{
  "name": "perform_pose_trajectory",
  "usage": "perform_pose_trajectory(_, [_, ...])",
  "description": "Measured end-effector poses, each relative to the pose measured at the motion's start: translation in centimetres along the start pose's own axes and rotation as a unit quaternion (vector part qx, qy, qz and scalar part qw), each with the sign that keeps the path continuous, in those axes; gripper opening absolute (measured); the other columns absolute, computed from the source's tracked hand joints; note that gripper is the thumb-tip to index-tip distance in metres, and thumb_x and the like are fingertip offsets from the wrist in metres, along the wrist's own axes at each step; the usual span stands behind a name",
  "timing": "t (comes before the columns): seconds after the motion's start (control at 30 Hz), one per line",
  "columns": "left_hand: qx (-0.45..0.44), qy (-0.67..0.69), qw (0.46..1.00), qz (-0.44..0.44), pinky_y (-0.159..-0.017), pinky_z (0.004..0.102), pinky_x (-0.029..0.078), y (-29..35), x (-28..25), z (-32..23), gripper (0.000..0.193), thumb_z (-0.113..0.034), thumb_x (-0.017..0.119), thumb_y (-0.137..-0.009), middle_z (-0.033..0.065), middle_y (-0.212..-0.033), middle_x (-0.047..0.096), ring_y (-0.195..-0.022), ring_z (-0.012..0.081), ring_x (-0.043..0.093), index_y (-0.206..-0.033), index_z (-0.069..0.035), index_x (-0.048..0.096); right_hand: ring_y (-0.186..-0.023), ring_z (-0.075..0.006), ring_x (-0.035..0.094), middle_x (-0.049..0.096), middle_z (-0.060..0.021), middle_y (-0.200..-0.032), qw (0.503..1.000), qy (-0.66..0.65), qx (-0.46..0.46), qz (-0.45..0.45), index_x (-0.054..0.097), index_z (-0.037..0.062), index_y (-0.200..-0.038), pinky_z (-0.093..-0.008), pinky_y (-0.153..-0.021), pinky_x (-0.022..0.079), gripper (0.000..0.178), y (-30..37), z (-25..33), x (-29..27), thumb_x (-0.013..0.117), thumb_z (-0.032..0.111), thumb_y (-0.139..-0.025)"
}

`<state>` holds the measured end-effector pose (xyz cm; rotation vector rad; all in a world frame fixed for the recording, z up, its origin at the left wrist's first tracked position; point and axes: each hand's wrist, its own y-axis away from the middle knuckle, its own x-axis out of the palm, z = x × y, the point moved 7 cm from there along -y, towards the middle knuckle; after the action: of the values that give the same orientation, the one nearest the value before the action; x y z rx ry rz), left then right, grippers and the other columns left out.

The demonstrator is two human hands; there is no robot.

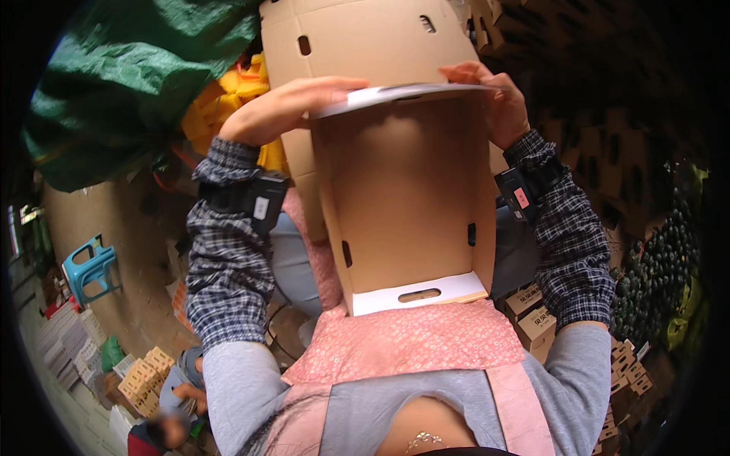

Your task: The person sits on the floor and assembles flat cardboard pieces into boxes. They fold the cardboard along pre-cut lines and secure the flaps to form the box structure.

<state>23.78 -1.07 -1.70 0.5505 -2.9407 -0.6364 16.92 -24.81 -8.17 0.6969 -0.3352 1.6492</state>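
An open cardboard box [403, 205], brown inside, rests across my lap with a slotted white end panel [422, 293] against my apron. At its far end a raised white flap [403, 93] is slightly blurred. My left hand [293, 106] grips that flap's left end, its fingers nearly straight along the edge and its thumb on the near side. Around the flap's right corner my right hand [502, 102] is closed, with bent fingers reaching over the top. The undersides of both hands are partly hidden by the cardboard.
Another brown cardboard piece [365, 45] with oval slots lies beyond the box. At the left are a green tarp [137, 91], yellow material [236, 91] and a blue stool [91, 270]. Stacked cartons [536, 323] and many dark bottle-like objects [658, 266] stand right. A person [182, 387] sits lower left.
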Motion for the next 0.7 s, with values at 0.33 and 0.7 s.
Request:
perform_pose_trajectory(0.33, [0.148, -0.515, 0.835, -0.128, -0.072, 0.0415, 0.052, -1.7, 0.6, -1.0, 0.040, -0.024, 0.079, -0.065, 0.0211, -0.086, 0.064, -0.084, 0.0389, 0.062, -0.092, -0.002, 0.059, -0.091, -0.0250, 0.062, 0.061, -0.0107, -0.093, 0.565, 0.814, -0.101, 0.084, 0.055, 0.0061, -0.109, -0.0334, -0.074, 0.051, 0.061, -0.6, 2.0, 6.2, 0.083, 0.027, -0.060])
perform_pose_trajectory(0.7, [0.023, -0.201, 0.940, -0.275, -0.078, 0.0367, 0.050, -0.3, 0.6, -3.5, 0.038, -0.033, 0.059, -0.092, 0.0121, -0.098, 0.066, -0.088, 0.0224, 0.064, -0.116, -0.003, 0.055, -0.078, -0.0243, 0.066, 0.066, -0.0029, -0.070, 0.443, 0.884, -0.130, -0.068, 0.067, 0.0182, -0.065, -0.0372, -0.065, 0.053, 0.009, 3.1, 5.5, 8.4, 0.063, 0.025, -0.070])
